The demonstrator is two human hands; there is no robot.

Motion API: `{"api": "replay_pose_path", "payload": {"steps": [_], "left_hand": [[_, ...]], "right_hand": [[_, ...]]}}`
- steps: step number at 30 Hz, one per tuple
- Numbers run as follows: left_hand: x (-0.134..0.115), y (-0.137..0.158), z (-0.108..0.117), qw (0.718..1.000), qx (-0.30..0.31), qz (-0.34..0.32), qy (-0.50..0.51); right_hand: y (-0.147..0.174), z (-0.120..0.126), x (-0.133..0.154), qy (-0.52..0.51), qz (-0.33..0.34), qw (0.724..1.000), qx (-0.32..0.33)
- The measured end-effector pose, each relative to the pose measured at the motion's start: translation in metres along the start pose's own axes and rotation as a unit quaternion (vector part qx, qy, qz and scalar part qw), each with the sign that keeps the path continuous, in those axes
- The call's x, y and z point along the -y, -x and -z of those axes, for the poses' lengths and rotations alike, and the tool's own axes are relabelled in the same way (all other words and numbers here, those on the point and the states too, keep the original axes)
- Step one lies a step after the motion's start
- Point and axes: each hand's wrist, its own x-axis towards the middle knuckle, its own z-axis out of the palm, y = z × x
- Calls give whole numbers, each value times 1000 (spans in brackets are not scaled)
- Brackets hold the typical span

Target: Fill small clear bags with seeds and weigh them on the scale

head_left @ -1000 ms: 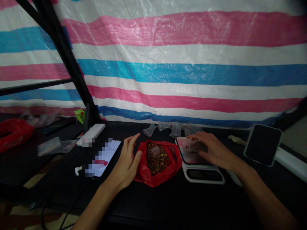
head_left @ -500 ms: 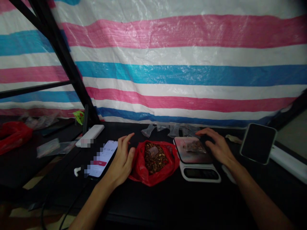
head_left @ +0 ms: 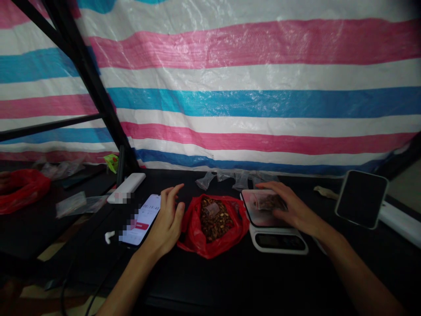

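Note:
My left hand [head_left: 169, 219] rests open on the table, fingers apart, between a lit phone [head_left: 143, 221] and a red plastic bag [head_left: 213, 250]. The red bag stands open, full of brown seed-like bits [head_left: 220, 226] with a small clear cup [head_left: 213, 210] lying on top. To its right is a kitchen scale [head_left: 279, 242] with a small clear plastic bag [head_left: 268, 201] of brown bits on its plate. My right hand [head_left: 292, 205] reaches over the plate, thumb and fingers spread on either side of that small bag. Whether they touch it is hard to tell.
Several small filled clear bags [head_left: 241, 180] lie along the back by the striped tarp [head_left: 230, 101]. A dark-screened device [head_left: 362, 199] stands at right. At left are a white box [head_left: 128, 186], an earbud [head_left: 108, 237], flat plastic bags [head_left: 72, 204] and another red bag [head_left: 29, 188].
My right hand has moved left, from beside the scale to over its plate and the small bag. My left hand has stayed in place. The view has shifted slightly.

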Motion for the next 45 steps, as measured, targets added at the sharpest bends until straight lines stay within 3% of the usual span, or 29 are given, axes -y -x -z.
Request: {"api": "replay_pose_path", "payload": {"steps": [6, 13, 18, 22, 26, 31, 45], "left_hand": [[-2, 0, -2, 1000, 2, 0, 4], [-3, -1, -4, 1000, 10, 0, 17], [-4, -1, -2, 1000, 13, 6, 25], [-6, 0, -2, 999, 25, 14, 31], [-9, 2, -1, 998, 50, 22, 33], [-9, 2, 0, 998, 55, 20, 38], [-11, 0, 1, 998, 59, 12, 37]], "right_hand": [[0, -8, -3, 41, -42, 998, 27], [-5, -20, -8, 32, -20, 999, -28], [-11, -26, 36, -25, 17, 1000, 0], [-17, -39, 74, 45, 62, 996, 50], [-26, -50, 92, 91, 79, 987, 104], [-33, -55, 98, 128, 101, 976, 140], [-38, -63, 95, 159, 135, 971, 114]]}}
